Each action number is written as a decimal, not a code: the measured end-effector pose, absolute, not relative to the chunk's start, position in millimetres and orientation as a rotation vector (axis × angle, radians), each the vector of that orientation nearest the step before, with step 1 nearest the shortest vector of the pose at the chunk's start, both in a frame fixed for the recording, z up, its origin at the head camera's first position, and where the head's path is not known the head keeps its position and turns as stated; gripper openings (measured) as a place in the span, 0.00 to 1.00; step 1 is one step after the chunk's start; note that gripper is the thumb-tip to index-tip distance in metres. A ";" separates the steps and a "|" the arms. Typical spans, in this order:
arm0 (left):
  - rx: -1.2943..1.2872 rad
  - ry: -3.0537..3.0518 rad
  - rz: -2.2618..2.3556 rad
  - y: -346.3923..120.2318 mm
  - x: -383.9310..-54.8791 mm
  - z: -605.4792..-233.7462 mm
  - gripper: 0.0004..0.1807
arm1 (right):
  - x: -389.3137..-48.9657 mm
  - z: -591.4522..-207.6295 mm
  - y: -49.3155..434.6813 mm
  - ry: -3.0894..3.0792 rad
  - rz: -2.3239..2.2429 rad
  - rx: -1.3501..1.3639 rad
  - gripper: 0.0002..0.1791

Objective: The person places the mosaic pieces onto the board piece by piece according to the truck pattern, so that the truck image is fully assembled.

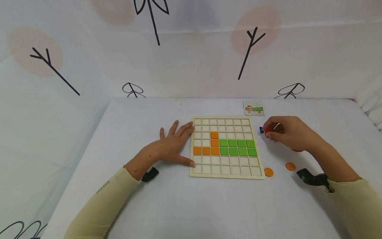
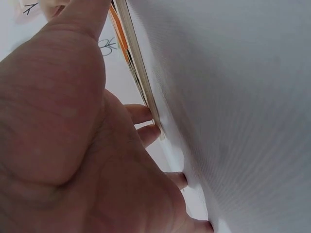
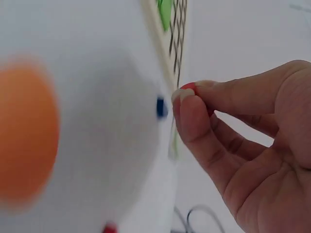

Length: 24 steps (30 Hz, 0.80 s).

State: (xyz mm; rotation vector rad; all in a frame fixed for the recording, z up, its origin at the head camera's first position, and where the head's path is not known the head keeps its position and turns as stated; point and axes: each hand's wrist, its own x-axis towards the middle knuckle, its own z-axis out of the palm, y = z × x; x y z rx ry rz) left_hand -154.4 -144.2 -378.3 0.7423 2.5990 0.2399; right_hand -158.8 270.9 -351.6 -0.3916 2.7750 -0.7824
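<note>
A pale wooden grid board (image 1: 226, 177) lies flat on the white table. Orange square tiles (image 1: 206, 150) form a row and a short column in its left part, beside two rows of green square tiles (image 1: 237, 147). With fingers spread, my left hand (image 1: 173, 146) touches the board's left edge, the thumb near its lower corner. My right hand (image 1: 293, 132) pinches a small red piece (image 3: 188, 87) between thumb and fingertips, right of the board; its shape is mostly hidden. Close by those fingertips, a small dark blue piece (image 1: 261, 129) is on the table.
A small picture card (image 1: 253, 108) with a gridded orange-and-green figure lies behind the board. Two orange discs (image 1: 269, 172) are at its lower right. A reddish piece (image 1: 297, 151) shows partly below the right wrist. Patterned white cloth (image 1: 194, 66) hangs behind the table.
</note>
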 end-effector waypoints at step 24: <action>0.774 2.602 0.235 -145.6 -155.2 -381.1 0.73 | -168.2 -359.9 113.2 2.580 -1.120 -0.814 0.04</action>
